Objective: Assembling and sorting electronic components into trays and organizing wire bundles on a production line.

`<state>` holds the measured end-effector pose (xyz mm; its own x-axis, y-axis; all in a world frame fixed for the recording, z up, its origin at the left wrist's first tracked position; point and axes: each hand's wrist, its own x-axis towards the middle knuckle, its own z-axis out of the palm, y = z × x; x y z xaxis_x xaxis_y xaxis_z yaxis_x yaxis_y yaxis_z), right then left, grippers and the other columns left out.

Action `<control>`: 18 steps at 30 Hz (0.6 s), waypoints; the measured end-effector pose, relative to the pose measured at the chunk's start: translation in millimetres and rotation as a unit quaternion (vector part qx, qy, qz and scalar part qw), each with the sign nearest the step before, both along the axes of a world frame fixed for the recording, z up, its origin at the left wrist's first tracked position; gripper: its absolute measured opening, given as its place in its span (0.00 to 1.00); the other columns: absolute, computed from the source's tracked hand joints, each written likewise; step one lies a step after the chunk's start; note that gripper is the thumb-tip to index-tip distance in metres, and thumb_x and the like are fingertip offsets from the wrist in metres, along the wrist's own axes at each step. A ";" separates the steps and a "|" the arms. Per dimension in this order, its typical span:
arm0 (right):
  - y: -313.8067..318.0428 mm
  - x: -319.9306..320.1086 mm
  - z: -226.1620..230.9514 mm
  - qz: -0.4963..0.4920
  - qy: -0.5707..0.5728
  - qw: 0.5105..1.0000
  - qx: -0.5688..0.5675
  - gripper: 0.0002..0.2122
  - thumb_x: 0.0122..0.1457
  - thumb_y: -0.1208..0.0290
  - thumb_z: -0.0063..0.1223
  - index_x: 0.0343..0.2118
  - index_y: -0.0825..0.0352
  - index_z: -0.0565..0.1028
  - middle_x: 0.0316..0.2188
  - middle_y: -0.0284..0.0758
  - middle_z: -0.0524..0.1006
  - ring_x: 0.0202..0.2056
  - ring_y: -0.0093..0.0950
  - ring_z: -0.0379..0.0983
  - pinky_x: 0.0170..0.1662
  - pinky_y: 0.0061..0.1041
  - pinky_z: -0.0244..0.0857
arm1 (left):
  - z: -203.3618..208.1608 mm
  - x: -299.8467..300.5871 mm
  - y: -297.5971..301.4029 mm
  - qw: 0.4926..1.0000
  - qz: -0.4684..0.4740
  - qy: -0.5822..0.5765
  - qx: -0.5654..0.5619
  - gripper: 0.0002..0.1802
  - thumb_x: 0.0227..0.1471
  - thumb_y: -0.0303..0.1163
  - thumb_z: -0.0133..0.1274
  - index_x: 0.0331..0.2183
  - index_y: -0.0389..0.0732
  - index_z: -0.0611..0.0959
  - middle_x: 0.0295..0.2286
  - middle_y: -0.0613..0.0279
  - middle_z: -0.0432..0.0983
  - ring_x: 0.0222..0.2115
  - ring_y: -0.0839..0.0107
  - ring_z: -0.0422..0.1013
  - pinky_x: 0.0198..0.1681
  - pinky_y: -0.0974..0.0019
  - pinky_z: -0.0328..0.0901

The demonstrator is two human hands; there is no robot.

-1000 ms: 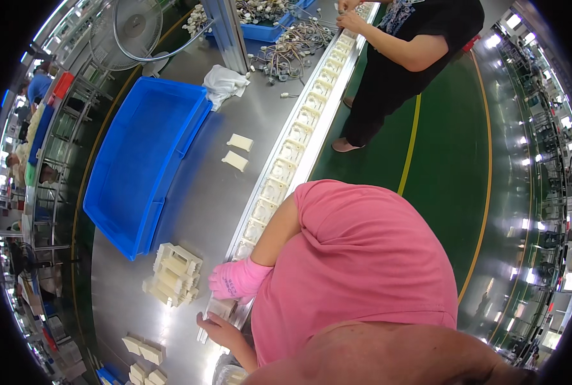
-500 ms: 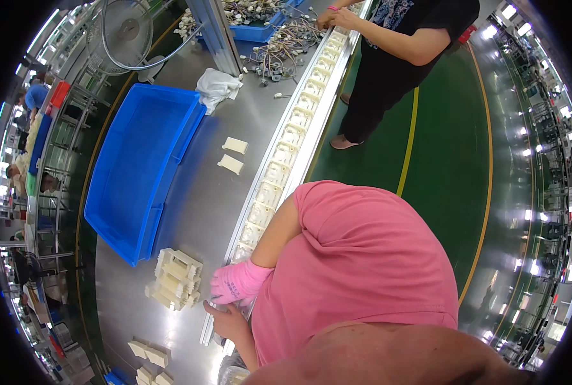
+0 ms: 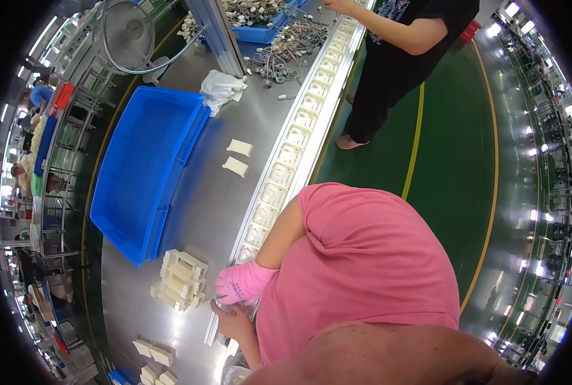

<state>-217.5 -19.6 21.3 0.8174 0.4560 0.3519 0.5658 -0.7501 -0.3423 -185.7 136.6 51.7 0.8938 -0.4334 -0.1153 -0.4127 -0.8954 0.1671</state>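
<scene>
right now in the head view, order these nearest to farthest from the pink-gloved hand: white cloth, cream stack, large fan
1. Cream stack: left of the pink-gloved hand
2. White cloth: by the metal post
3. Large fan: upper left of picture

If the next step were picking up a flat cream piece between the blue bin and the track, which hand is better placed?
Probably the right hand, pink-gloved: it lies nearer those flat cream pieces than the bare left hand. What either holds is unclear.
</scene>
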 end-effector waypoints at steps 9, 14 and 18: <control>-44.8 -20.0 14.0 -0.013 0.013 1.000 -0.023 0.23 0.39 0.53 0.51 0.37 0.64 0.67 0.32 0.35 0.67 0.37 0.33 0.63 0.37 0.30 0.55 | 0.3 -6.5 -25.8 0.989 -0.072 0.036 -0.127 0.24 0.46 0.28 0.36 0.49 0.41 0.62 0.14 0.48 0.68 0.17 0.49 0.66 0.20 0.53 0.57; -81.5 -41.9 16.0 -0.089 0.012 0.996 0.004 0.23 0.39 0.51 0.50 0.34 0.65 0.68 0.31 0.35 0.67 0.35 0.32 0.63 0.36 0.28 0.53 | -8.6 -11.8 -63.1 0.975 -0.129 0.080 -0.165 0.26 0.44 0.27 0.36 0.50 0.41 0.60 0.14 0.48 0.68 0.18 0.48 0.66 0.21 0.53 0.57; -105.0 -66.4 21.9 -0.125 0.003 0.992 0.008 0.23 0.36 0.51 0.50 0.31 0.65 0.69 0.29 0.34 0.67 0.34 0.30 0.63 0.36 0.29 0.52 | -13.2 -15.6 -100.9 0.951 -0.186 0.162 -0.187 0.29 0.43 0.28 0.36 0.51 0.41 0.55 0.17 0.47 0.69 0.20 0.47 0.67 0.23 0.52 0.58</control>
<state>-283.9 -124.6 43.2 0.9059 0.2339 0.3532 0.3618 -0.8607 -0.3580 -201.3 35.7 38.5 0.6139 -0.7780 -0.1337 -0.5629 -0.5502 0.6169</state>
